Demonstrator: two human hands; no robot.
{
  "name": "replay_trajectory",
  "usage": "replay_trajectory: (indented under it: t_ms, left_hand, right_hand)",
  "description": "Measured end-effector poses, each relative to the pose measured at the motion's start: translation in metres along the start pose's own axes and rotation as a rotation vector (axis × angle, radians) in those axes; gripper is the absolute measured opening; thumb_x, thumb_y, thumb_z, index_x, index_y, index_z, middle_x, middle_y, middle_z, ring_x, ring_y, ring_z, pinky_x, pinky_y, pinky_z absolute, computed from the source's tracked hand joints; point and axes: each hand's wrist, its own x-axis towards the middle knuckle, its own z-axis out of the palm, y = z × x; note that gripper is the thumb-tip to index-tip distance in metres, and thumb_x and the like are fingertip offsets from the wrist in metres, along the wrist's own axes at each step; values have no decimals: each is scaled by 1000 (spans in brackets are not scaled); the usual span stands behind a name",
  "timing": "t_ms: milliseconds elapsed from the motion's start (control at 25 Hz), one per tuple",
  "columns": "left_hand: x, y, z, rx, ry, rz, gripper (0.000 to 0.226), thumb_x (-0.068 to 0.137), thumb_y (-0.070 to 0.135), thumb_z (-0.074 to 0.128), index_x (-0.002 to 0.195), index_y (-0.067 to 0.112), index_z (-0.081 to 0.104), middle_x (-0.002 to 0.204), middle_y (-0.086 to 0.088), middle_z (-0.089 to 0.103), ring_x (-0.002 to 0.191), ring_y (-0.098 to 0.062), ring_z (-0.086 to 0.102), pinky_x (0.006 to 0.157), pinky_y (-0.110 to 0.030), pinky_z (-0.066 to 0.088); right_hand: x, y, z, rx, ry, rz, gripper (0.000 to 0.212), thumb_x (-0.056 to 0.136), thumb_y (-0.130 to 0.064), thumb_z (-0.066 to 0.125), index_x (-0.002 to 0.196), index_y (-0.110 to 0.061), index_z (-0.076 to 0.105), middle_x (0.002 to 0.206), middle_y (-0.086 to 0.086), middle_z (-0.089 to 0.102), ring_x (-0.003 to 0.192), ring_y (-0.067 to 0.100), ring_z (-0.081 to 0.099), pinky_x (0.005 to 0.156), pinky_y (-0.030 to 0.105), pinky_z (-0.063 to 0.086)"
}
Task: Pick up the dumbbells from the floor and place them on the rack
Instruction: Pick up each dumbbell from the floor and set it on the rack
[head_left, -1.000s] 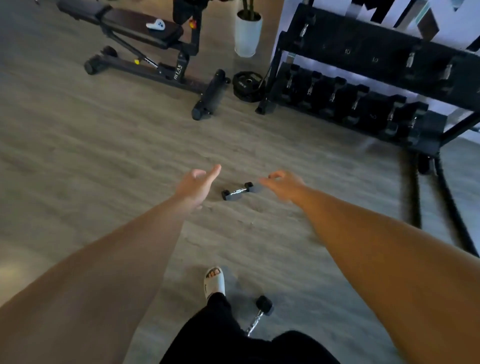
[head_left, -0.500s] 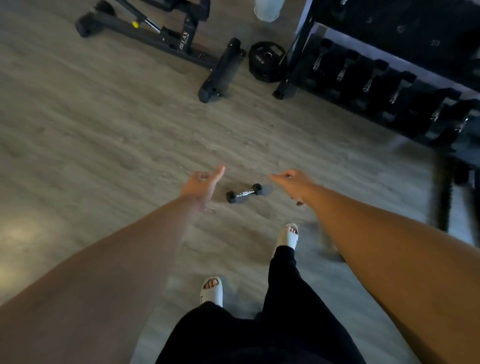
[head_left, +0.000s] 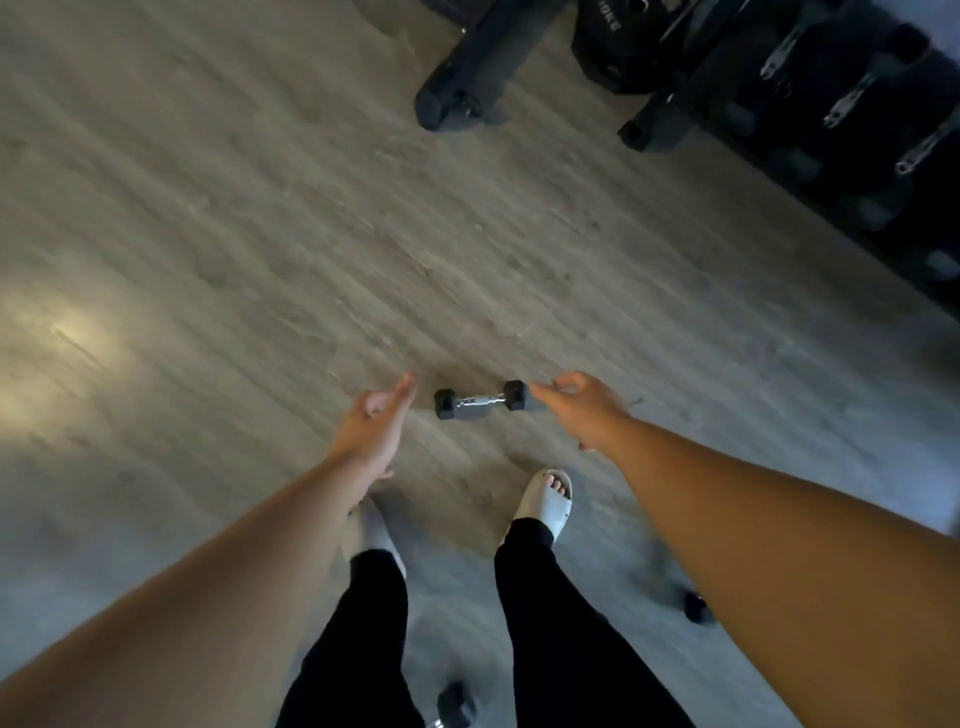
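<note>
The rack (head_left: 810, 130) stood at the upper right, its low shelf crowded with dark dumbbells (head_left: 852, 106) set side by side, chrome handles showing (that corner was blurred, so I could not count them). On the wood floor (head_left: 218, 249) between my hands lay 1 small dumbbell (head_left: 480, 399), black hex heads and a chrome grip, lying flat and crosswise. My left hand (head_left: 375, 422) hung open just to its left, fingers loosely curled and thumb pointing forward, holding nothing. My right hand (head_left: 582, 408) reached in from the other side, open and empty, fingertips right at the dumbbell's right head; I could not tell whether they touched it. A weight plate (head_left: 613, 47) and a padded bench foot (head_left: 467, 67) lay near the rack's leg. My white slide (head_left: 545, 501) stood just behind the dumbbell, and 2 more dark dumbbell heads showed by my legs.
</note>
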Motion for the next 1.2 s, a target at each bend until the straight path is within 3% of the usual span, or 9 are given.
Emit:
replay_trajectory:
  t_ms: [160,320,440,560,680,800,920,1040,1200]
  left_hand:
    - [107,-35,45,26,-16,-100,88,50,101,45,107,36,62,115,-1,66,98,-21,64,64,-36,55]
    - [248,-78,96,59,-49,-178,65,69,94,50,99,37,59,121,-2,63,111,-26,62,67,-40,58]
    - [334,-107,139,38,-69,-221,65,81,87,49,116,32,61,129,-4,58,116,-28,58,81,-53,60]
    - [399,-142,184,37,-117,-290,81,84,83,51,144,29,49,139,-2,50,125,-32,54,90,-60,57]
    - [440,-164,218,15,-36,-273,62,82,73,66,125,28,58,132,-3,56,112,-28,62,81,-49,62]
    - [457,-171,226,25,100,-231,50,81,53,79,116,22,62,128,-13,60,96,-31,68,77,-46,65]
    - [439,-146,205,59,102,-216,44,83,42,81,117,22,63,122,-13,63,84,-27,69,70,-46,66]
    - [395,-81,166,194,107,-131,43,79,42,82,114,24,65,111,-13,69,90,-34,71,77,-49,65]
    - [303,62,126,417,94,79,43,77,45,80,110,19,71,104,-13,75,96,-34,73,84,-48,62]
  right_hand:
    - [122,26,49,19,-43,111,54,85,-61,69,128,-30,62,82,-7,57,67,13,57,57,33,56]
    - [260,65,128,32,-12,164,65,80,-68,67,133,-30,61,81,-9,56,66,13,56,56,32,52]
    - [338,87,172,5,21,137,78,70,-79,61,131,-30,61,94,-2,66,81,23,67,68,35,56]
    - [405,112,209,-9,63,148,85,76,-78,64,144,-29,53,134,11,60,119,39,61,101,49,55]
    - [442,131,228,-60,79,175,78,82,-70,66,144,-26,51,134,13,53,118,40,58,96,49,57]
    - [455,137,233,-98,75,141,55,92,-53,64,134,-19,55,132,18,54,117,37,52,89,42,50]
    - [428,121,216,-56,71,144,45,94,-44,64,130,-17,59,131,18,56,109,33,50,89,40,48]
    - [370,85,182,89,90,210,47,91,-48,68,129,-20,62,128,15,59,97,28,55,78,34,45]
    - [276,22,94,368,146,291,41,84,-48,69,115,-20,68,120,14,66,89,28,66,71,33,54]
